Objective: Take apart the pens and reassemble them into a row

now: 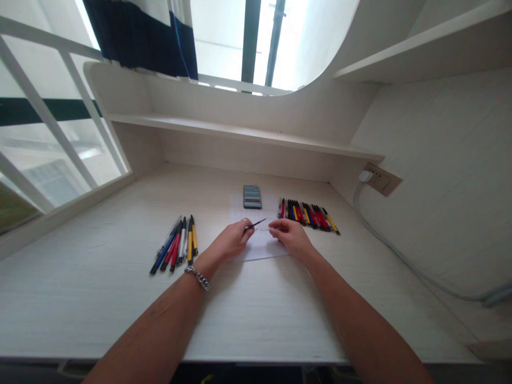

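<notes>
My left hand [236, 238] is closed around a slim black pen piece [257, 223], whose thin pointed end slants up to the right. Opposite it, my right hand [294, 238] has its thumb and fingers pinched together. A thin, pale, see-through piece [264, 229] seems to reach from those fingertips toward my left hand; its exact kind is too small to make out. Both hands hover over or rest on a white paper sheet [262, 252]. Just beyond them lies a small dark-framed case [252, 197] with grey-blue strips.
A row of black, red, yellow and blue pens [310, 214] lies to the right of the paper. Several more pens [176, 242] are bunched on the left. A shelf [240, 130] spans the desk's back, and a grey cable [392, 253] runs from the wall socket [382, 180].
</notes>
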A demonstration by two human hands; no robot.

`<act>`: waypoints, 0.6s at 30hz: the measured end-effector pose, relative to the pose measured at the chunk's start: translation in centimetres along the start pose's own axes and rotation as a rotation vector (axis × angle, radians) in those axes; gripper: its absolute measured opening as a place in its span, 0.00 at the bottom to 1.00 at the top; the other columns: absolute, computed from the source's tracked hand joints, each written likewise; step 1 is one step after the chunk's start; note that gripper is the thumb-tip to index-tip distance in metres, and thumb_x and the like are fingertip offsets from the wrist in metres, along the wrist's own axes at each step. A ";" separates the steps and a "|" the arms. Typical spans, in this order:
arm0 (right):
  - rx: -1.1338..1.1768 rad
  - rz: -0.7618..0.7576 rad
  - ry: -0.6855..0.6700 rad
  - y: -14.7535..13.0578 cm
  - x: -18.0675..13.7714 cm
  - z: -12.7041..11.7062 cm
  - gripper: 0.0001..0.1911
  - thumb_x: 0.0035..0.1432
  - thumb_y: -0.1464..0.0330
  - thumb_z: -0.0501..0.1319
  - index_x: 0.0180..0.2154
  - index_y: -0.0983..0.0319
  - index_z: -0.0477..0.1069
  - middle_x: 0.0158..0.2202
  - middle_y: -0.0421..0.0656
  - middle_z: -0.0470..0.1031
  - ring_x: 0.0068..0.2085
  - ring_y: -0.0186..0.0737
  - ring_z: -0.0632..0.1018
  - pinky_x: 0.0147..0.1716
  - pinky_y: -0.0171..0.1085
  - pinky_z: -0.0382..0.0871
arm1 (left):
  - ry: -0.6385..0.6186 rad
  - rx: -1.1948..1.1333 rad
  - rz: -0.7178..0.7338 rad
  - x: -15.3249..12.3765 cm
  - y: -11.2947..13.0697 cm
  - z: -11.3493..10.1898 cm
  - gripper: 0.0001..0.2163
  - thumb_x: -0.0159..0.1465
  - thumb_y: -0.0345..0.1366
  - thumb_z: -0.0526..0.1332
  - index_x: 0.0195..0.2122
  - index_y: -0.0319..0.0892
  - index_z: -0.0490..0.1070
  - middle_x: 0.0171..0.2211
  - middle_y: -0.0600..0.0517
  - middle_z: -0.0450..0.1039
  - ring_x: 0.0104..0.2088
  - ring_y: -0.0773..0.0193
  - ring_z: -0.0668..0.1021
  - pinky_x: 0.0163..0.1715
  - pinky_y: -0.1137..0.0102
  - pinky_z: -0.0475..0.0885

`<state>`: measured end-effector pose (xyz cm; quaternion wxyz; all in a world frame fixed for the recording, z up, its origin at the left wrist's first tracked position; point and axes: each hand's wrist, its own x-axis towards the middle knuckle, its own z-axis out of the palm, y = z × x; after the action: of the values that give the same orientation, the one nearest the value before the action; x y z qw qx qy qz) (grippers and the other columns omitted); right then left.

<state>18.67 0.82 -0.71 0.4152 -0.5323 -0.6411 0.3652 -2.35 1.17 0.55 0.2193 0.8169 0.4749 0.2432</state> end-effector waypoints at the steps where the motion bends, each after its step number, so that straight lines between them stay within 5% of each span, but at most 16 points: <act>1: -0.023 -0.013 0.010 0.2 0.1 -0.1 0.15 0.49 0.63 0.63 0.38 0.64 0.75 0.32 0.45 0.77 0.30 0.36 0.74 0.28 0.34 0.67 | 0.004 0.010 -0.008 0.0 -0.1 0.0 0.12 0.66 0.40 0.48 0.40 0.42 0.68 0.34 0.47 0.75 0.35 0.59 0.74 0.35 0.68 0.65; 6: -0.212 -0.066 0.136 1.3 1.4 -0.5 0.11 0.51 0.66 0.62 0.37 0.63 0.76 0.37 0.45 0.78 0.35 0.38 0.76 0.38 0.37 0.69 | 0.024 0.032 -0.084 0.1 -1.0 -0.5 0.11 0.66 0.39 0.48 0.40 0.42 0.68 0.35 0.47 0.75 0.35 0.59 0.74 0.36 0.68 0.65; 18: -0.632 -0.131 0.145 1.3 3.8 3.0 0.10 0.56 0.68 0.61 0.39 0.57 0.78 0.37 0.47 0.75 0.40 0.42 0.74 0.43 0.39 0.63 | 0.002 0.018 -0.098 0.1 -1.4 -0.5 0.12 0.65 0.40 0.50 0.41 0.42 0.70 0.35 0.47 0.75 0.37 0.59 0.75 0.37 0.68 0.65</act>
<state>16.01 4.71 -2.48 0.2963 -0.6170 -0.7244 0.0819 -3.55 1.92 0.16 0.2230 0.7945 0.5166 0.2284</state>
